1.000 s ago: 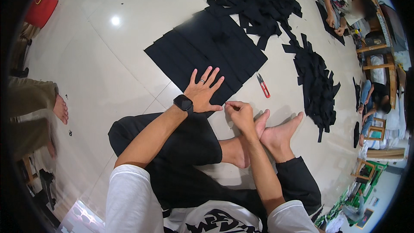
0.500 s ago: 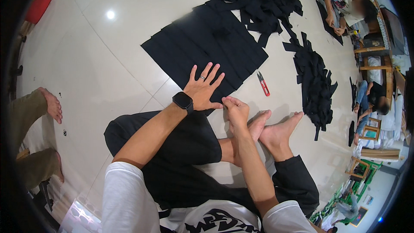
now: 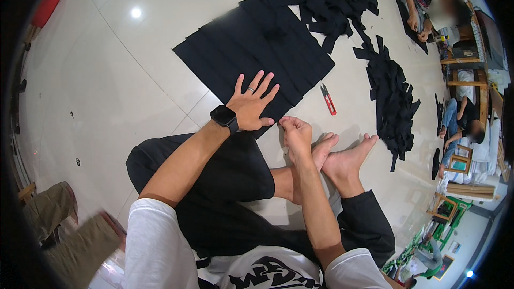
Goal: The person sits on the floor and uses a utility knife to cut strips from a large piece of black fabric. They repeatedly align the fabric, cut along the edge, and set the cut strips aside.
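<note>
Overlapping black fabric strips [image 3: 243, 40] lie side by side on the floor, making a slanted sheet in front of me. My left hand [image 3: 252, 103] rests flat on its near part, fingers spread and holding nothing. Just beyond the left thumb, at the sheet's near corner, my right hand [image 3: 297, 135] is closed in a pinch. Whatever is between those fingertips is too small or hidden to make out. Red-handled thread snips [image 3: 328, 100] lie on the floor, right of the sheet and apart from both hands.
Beyond the sheet lies a large tangled heap of black strips [image 3: 334, 5]; a smaller heap [image 3: 391, 93] is at the right. My bare feet [image 3: 348, 163] are close to my right hand. Several people sit along the right side, and another person's trouser legs [image 3: 85, 241] are at lower left.
Both hands stay almost in place, the left flat and the right pinched at the near corner. The other person's legs at the left have moved toward the lower edge.
</note>
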The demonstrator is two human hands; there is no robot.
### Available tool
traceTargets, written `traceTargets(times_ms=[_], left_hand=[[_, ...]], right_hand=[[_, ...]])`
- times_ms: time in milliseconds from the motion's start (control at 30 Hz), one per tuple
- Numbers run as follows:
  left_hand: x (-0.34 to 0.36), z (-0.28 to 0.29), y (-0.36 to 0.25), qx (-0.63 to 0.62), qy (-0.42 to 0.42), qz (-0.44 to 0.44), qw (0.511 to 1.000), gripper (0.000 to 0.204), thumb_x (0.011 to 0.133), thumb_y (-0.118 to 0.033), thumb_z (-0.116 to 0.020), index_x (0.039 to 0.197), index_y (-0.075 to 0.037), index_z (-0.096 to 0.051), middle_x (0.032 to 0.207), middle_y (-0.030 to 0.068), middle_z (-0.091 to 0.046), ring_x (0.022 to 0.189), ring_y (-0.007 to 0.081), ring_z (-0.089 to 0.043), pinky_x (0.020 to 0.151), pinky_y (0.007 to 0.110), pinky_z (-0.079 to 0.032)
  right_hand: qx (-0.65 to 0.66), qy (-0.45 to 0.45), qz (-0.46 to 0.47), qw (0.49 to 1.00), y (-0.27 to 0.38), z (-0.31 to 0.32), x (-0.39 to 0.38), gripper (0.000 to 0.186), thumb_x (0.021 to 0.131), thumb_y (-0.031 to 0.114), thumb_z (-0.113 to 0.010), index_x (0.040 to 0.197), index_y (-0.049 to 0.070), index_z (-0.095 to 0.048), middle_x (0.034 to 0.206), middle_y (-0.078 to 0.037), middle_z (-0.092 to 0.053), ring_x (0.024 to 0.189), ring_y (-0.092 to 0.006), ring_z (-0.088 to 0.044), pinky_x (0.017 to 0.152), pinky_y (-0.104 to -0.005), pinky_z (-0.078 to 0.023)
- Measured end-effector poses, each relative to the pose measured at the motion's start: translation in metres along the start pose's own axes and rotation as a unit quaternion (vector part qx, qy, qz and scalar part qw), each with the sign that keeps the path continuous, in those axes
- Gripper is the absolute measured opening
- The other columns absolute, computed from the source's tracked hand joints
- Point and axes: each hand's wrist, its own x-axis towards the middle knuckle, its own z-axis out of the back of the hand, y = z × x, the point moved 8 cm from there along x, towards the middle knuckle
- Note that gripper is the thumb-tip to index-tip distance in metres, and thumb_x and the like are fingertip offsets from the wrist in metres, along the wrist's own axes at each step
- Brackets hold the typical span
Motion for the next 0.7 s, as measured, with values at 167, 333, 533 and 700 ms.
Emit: traceTargets(times_ms=[167, 333, 533, 700], left_hand=[[0.000, 0.000, 0.000, -0.007, 0.012, 0.003, 1.000, 0.100, 0.091, -0.062, -0.066, 0.166, -0.015, -0.022, 0.175, 0.0162, -0.002, 0.161, 0.0367, 0.003, 0.122, 0.072, -0.002], [0.001, 0.000, 0.002, -0.006, 0.015, 0.007, 1.000, 0.099, 0.091, -0.061, -0.066, 0.167, -0.016, -0.021, 0.175, 0.0154, -0.002, 0.162, 0.0358, 0.003, 0.122, 0.071, -0.001], [-0.001, 0.002, 0.003, -0.009, -0.009, 0.000, 1.000, 0.097, 0.090, -0.057, -0.069, 0.165, -0.012, -0.027, 0.175, 0.0180, -0.004, 0.161, 0.0371, -0.002, 0.122, 0.071, -0.004], [0.000, 0.004, 0.001, -0.011, -0.007, 0.002, 1.000, 0.097, 0.091, -0.057, -0.068, 0.165, -0.011, -0.027, 0.175, 0.0180, -0.004, 0.162, 0.0367, -0.001, 0.122, 0.071, -0.004]], right_hand=[[-0.044, 0.001, 0.032, 0.999, -0.002, 0.000, 0.003, 0.013, 0.096, 0.010, -0.064, 0.099, -0.002, -0.068, 0.070, 0.003, -0.057, 0.047, -0.0037, -0.039, 0.040, -0.0233, -0.029], [-0.089, 0.004, 0.024, 0.996, -0.005, 0.010, 0.004, 0.015, 0.098, 0.013, -0.061, 0.099, -0.001, -0.067, 0.069, 0.003, -0.055, 0.047, -0.0043, -0.040, 0.041, -0.0232, -0.030], [-0.028, 0.005, 0.019, 0.999, -0.003, 0.018, -0.003, 0.018, 0.098, 0.015, -0.061, 0.100, -0.001, -0.067, 0.071, 0.000, -0.058, 0.054, -0.0072, -0.047, 0.048, -0.0254, -0.037], [-0.173, -0.029, 0.126, 0.976, 0.014, 0.010, -0.006, 0.030, 0.095, 0.022, -0.068, 0.103, -0.006, -0.075, 0.085, -0.009, -0.074, 0.075, -0.0160, -0.067, 0.070, -0.0298, -0.052]])
